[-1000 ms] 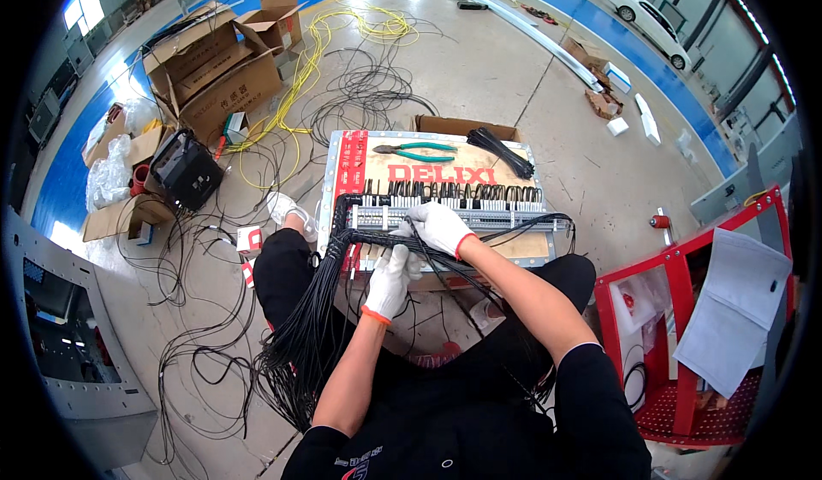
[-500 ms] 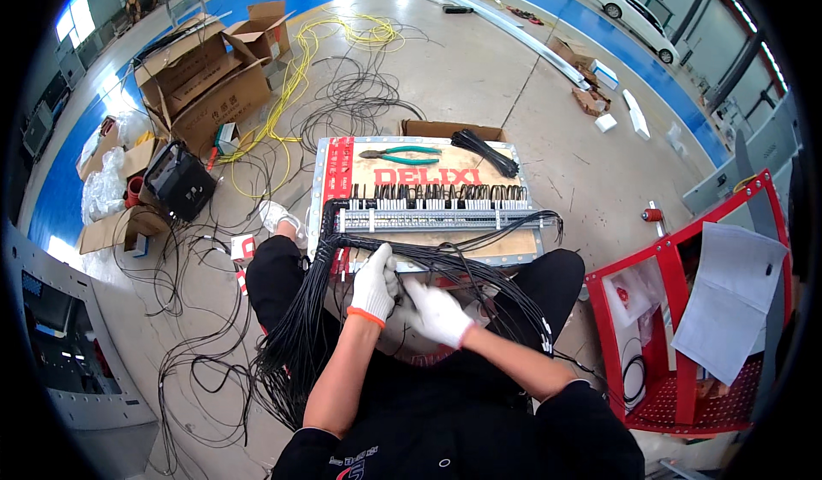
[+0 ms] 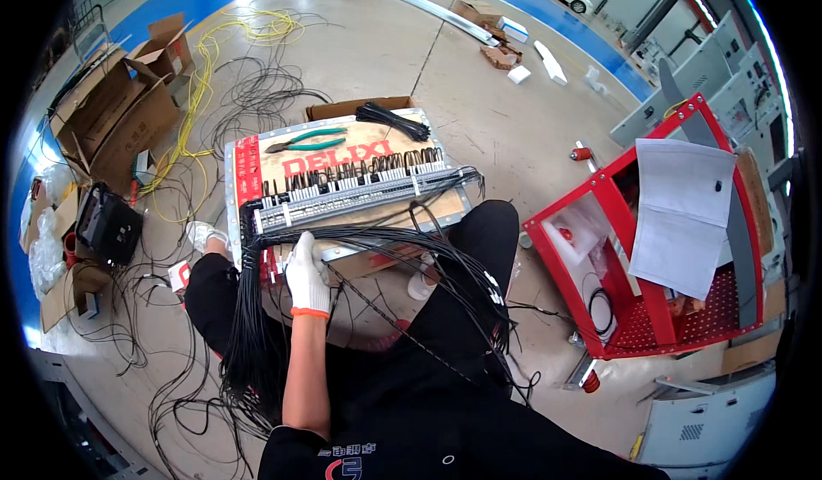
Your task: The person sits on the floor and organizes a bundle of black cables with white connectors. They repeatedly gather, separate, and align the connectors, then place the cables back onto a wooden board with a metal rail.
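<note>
My left hand (image 3: 306,276), in a white glove with an orange cuff, is closed around a bundle of black wires (image 3: 377,235) at the near edge of the wooden box (image 3: 342,159). From beside its fingers a thin, speckled dark strip (image 3: 394,326), like spiral wrap, stretches toward the lower right across my lap. My right hand is out of sight. On the box lies a grey terminal rail (image 3: 355,199) with looped black wires and white sleeves along its far side. A thick sheaf of black wires (image 3: 248,309) hangs from its left end.
Green-handled pliers (image 3: 306,140) and a bunch of black cable ties (image 3: 392,121) lie on the box. To the right stands a red metal frame (image 3: 591,199) with paper sheets (image 3: 681,214) over it. Cardboard boxes (image 3: 120,112) and yellow cable (image 3: 201,77) are at the left.
My right hand has left my left hand and gone out of view at the lower right. The speckled strip now stretches out that way. The view has swung right.
</note>
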`<state>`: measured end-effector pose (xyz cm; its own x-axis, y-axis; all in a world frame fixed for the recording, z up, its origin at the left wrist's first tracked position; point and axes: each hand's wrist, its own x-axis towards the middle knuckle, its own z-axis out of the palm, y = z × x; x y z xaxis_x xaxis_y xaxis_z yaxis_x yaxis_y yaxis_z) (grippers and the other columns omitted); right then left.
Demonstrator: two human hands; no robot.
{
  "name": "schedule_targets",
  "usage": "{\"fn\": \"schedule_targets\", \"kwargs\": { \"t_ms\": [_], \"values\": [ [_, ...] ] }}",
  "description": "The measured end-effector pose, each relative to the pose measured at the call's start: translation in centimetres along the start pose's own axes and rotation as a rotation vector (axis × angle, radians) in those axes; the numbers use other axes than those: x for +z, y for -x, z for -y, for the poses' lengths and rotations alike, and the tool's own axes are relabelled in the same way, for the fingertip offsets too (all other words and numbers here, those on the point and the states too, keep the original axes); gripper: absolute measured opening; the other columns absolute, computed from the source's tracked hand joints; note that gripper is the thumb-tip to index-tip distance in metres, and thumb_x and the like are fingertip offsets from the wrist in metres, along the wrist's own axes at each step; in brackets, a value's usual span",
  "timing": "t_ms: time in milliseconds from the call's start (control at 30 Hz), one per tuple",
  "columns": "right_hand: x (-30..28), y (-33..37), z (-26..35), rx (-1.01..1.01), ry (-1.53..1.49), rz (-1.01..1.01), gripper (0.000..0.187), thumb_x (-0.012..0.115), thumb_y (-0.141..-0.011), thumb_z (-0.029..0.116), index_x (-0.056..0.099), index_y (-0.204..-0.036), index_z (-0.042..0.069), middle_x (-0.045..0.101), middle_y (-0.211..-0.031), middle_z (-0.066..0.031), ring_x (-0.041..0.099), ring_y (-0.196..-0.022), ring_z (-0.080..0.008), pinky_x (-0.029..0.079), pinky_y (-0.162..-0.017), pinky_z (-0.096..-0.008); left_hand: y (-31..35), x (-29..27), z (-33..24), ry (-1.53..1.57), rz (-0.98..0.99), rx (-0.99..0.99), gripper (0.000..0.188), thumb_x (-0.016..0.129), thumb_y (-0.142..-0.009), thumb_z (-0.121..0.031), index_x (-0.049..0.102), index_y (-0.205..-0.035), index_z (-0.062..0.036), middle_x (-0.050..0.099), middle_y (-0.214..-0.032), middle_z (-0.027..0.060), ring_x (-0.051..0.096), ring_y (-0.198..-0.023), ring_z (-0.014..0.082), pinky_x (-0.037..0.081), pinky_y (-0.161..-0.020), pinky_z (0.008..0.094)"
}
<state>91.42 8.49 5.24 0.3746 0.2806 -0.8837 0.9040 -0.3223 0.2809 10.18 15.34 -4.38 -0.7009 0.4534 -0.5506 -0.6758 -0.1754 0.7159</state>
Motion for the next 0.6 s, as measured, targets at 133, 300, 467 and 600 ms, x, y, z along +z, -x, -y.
{"fn": "schedule_targets", "kwargs": {
  "t_ms": [133,300,467,600],
  "values": [
    [0.3,-1.9,-3.6,0.121,0.161,-0.086,0.033,0.059,-0.092,0.031,0.067,-0.115,0.008,0.070,-0.103,-0.0119,0.065,-0.089,-0.0242,0.052,-0.079,-0.0384,-0.1,0.5,0.2,-0.006,-0.023,-0.022,0.032,0.062,-0.094,-0.032,0.048,-0.069,-0.0183,0.036,-0.052,-0.0076,0.028,-0.038,0.0057,0.021,-0.038,0.0252],
    [-6.3,-7.3,12.6,-0.707,0.620,-0.390,0.029,0.060,-0.089,0.025,0.069,-0.110,0.008,0.071,-0.105,-0.0173,0.068,-0.092,-0.0322,0.053,-0.079,-0.0447,-0.2,0.0,0.3,-0.034,-0.037,-0.023,0.035,0.063,-0.094,-0.035,0.049,-0.067,-0.0177,0.034,-0.048,-0.0062,0.027,-0.036,0.0073,0.019,-0.037,0.0263],
    [-3.8,16.1,48.2,-1.392,0.398,-1.044,0.014,0.062,-0.091,0.025,0.063,-0.094,0.011,0.065,-0.077,-0.0096,0.067,-0.066,-0.0291,0.052,-0.054,-0.0420,-0.5,-1.0,0.1,-0.064,-0.009,-0.009,0.033,0.063,-0.095,-0.035,0.050,-0.068,-0.0208,0.035,-0.049,-0.0090,0.026,-0.037,0.0058,0.017,-0.037,0.0256],
    [-1.6,12.4,53.2,-1.150,0.640,-1.298,0.016,0.064,-0.087,0.025,0.058,-0.084,0.010,0.061,-0.067,-0.0061,0.064,-0.054,-0.0208,0.046,-0.041,-0.0387,-0.6,-0.1,0.3,-0.055,0.032,-0.026,0.030,0.063,-0.095,-0.036,0.051,-0.072,-0.0199,0.038,-0.053,-0.0091,0.027,-0.039,0.0056,0.019,-0.037,0.0247]
  ]
}}
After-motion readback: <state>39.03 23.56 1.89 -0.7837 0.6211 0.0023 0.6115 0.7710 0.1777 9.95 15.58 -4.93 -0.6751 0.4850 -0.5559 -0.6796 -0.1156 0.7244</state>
